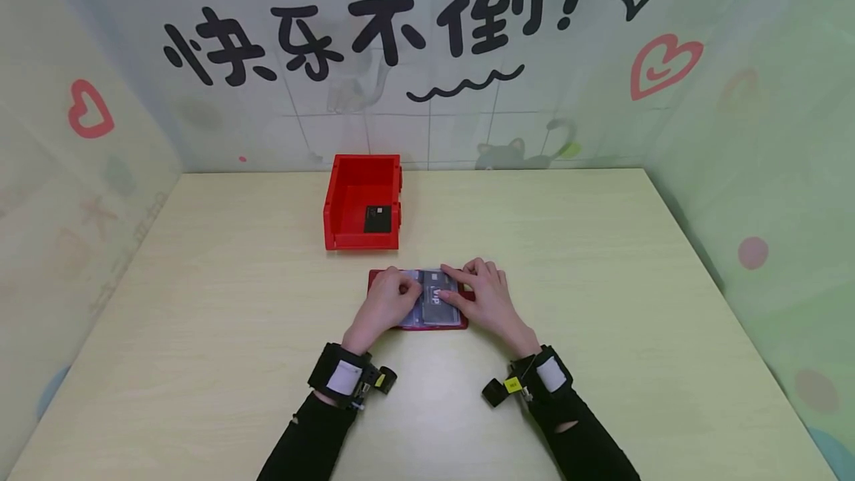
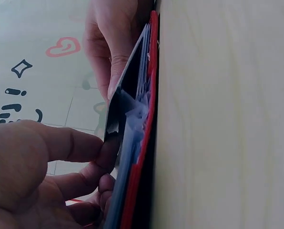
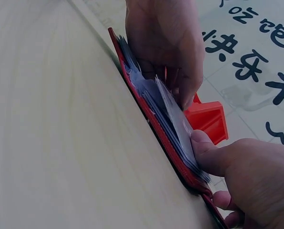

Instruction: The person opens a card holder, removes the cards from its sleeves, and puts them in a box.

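Red card holder [image 1: 418, 301] lay flat on the table [image 1: 601, 303] near the red bin [image 1: 363, 203]. Left hand [image 1: 386, 303] pinched a thin, bendy, probably slippery card [image 1: 437, 295] by its edge; right hand [image 1: 486, 299] pressed down flat.

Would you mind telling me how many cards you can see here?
2: a black card lies in the red bin, and a VIP card sits in the open card holder under both hands. Its sleeves may hide more.
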The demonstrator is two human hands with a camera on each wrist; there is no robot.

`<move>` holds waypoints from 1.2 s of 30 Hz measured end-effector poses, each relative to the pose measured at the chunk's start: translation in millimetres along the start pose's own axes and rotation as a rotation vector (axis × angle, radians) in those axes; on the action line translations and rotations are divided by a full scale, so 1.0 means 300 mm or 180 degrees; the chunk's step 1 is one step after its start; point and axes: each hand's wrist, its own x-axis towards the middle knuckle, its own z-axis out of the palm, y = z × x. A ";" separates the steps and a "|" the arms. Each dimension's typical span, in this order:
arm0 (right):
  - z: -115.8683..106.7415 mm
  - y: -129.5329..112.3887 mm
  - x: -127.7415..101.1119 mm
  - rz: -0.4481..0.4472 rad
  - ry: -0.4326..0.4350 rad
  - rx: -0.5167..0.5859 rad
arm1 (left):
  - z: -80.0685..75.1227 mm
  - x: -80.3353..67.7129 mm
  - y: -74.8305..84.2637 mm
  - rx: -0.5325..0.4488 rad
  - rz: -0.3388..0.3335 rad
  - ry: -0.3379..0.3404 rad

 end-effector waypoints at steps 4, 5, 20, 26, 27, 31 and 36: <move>0.002 0.001 0.000 0.0010 -0.0007 -0.0002 | 0.003 -0.003 -0.002 -0.0032 0.0053 0.0022; 0.003 0.002 0.000 0.0010 -0.0004 -0.0002 | 0.004 -0.004 -0.002 -0.0034 0.0060 0.0019; 0.006 0.001 -0.002 0.0059 -0.0047 0.0004 | -0.024 0.009 -0.047 -0.0193 0.0030 -0.0005; 0.009 0.010 -0.001 0.0023 -0.0010 -0.0013 | -0.039 0.004 -0.042 -0.0358 0.0004 0.0048; 0.010 0.010 -0.001 0.0021 -0.0005 -0.0008 | -0.042 0.002 -0.039 -0.0361 -0.0035 0.0053; 0.009 0.007 -0.001 0.0003 0.0026 0.0000 | -0.052 -0.001 -0.031 -0.0313 -0.0209 0.0042; 0.011 0.006 -0.002 0.0013 0.0026 -0.0010 | -0.066 -0.003 -0.034 -0.0310 -0.0326 0.0073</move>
